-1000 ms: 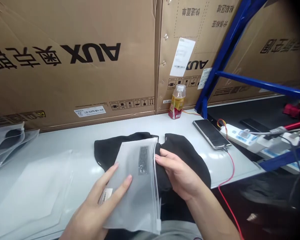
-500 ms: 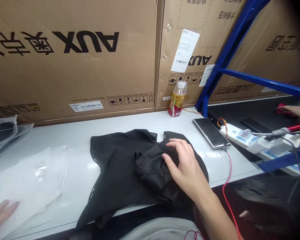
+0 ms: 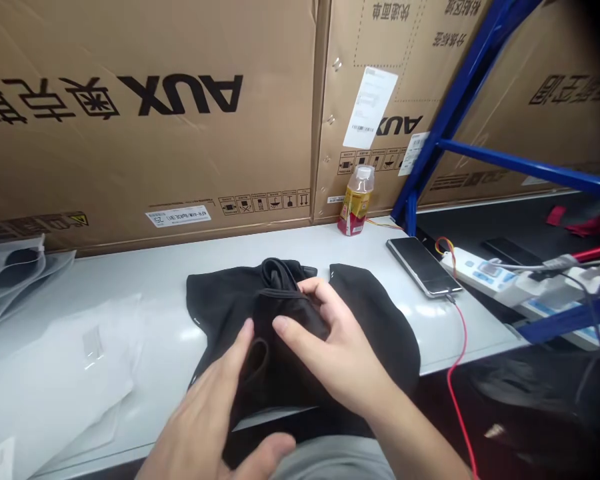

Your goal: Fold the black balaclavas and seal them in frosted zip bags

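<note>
A black cloth garment (image 3: 225,307) lies spread on the white table (image 3: 430,340), with one part folded up into a bundle at its middle. My right hand (image 3: 330,353) curls over that bundle, fingers and thumb gripping the cloth. My left hand (image 3: 205,407) rests on the near side of the garment with its fingers spread. To the left of the garment lies a frosted plastic bag (image 3: 55,380) with a white label, and neither hand touches it.
Large cardboard boxes (image 3: 145,133) line the back of the table. A stack of plastic bags (image 3: 10,280) sits far left. A bottle (image 3: 356,201), a phone (image 3: 424,265) on a red cable and a power strip (image 3: 480,273) stand at right, beside a blue metal rack (image 3: 460,113).
The frosted bag has left my hands and lies flat on the table at left. The garment is now gathered into a bundle under my right hand, and my left hand has come back onto it.
</note>
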A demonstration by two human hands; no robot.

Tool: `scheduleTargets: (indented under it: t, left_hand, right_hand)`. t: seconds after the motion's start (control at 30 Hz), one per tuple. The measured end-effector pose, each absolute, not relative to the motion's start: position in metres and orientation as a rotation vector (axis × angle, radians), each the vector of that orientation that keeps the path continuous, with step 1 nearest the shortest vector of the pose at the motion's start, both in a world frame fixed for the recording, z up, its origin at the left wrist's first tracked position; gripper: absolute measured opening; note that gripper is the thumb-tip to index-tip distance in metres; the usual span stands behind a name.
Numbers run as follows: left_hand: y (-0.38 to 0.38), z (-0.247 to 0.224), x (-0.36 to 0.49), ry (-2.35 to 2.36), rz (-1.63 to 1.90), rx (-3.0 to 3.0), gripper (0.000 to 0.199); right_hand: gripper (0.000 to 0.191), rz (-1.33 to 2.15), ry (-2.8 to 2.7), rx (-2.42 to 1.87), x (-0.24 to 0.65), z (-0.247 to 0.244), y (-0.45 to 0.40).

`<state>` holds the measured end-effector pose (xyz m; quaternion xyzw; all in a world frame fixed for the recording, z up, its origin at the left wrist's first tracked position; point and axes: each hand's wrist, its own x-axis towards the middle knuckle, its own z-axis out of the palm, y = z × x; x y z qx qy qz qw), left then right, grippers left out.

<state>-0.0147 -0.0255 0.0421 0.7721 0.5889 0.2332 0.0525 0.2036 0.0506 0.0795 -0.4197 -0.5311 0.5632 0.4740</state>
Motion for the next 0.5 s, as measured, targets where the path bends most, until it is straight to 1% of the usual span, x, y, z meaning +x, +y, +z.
scheduleTargets:
  t: [0.03, 0.07, 0.1, 0.13, 0.17, 0.2, 0.27, 0.3, 0.4, 0.47, 0.5]
  left_hand:
    - [-0.017, 0.044, -0.002, 1.773, 0.729, 2.337, 0.084]
    - [-0.009, 0.045, 0.007, 1.772, 0.792, 2.304, 0.073]
    - [-0.001, 0.046, 0.011, 1.795, 0.868, 2.255, 0.057]
    - [0.006, 0.047, 0.011, 1.824, 0.919, 2.204, 0.04]
    - [0.012, 0.047, 0.007, 1.859, 0.948, 2.155, 0.027]
    - [0.016, 0.046, 0.0, 1.905, 0.961, 2.106, 0.022]
    - [0.02, 0.046, -0.016, 2.007, 0.997, 2.018, 0.027]
    - [0.02, 0.046, -0.023, 2.051, 1.013, 1.996, 0.028]
    - [0.014, 0.048, -0.025, 2.002, 1.02, 2.159, 0.024]
    - [0.01, 0.049, -0.01, 1.778, 0.939, 2.401, 0.02]
    - [0.009, 0.049, 0.0, 1.658, 0.872, 2.505, 0.026]
  right_hand:
    - [0.027, 1.462, -1.233, -0.98, 0.202, 0.08, 0.048]
    - [0.029, 1.499, -1.202, -0.955, 0.203, 0.079, 0.047]
    - [0.029, 1.484, -1.19, -0.955, 0.208, 0.076, 0.048]
    - [0.031, 1.422, -1.183, -0.973, 0.217, 0.071, 0.051]
    - [0.034, 1.325, -1.191, -1.019, 0.228, 0.064, 0.055]
    - [0.039, 1.226, -1.179, -1.057, 0.242, 0.057, 0.06]
    - [0.055, 1.069, -1.28, -1.2, 0.271, 0.041, 0.069]
    - [0.059, 0.956, -1.385, -1.334, 0.284, 0.035, 0.072]
    - [0.055, 0.662, -1.67, -1.589, 0.303, 0.027, 0.074]
    - [0.054, 0.494, -1.839, -1.584, 0.302, 0.03, 0.07]
    - [0.053, 0.419, -1.938, -1.535, 0.3, 0.033, 0.068]
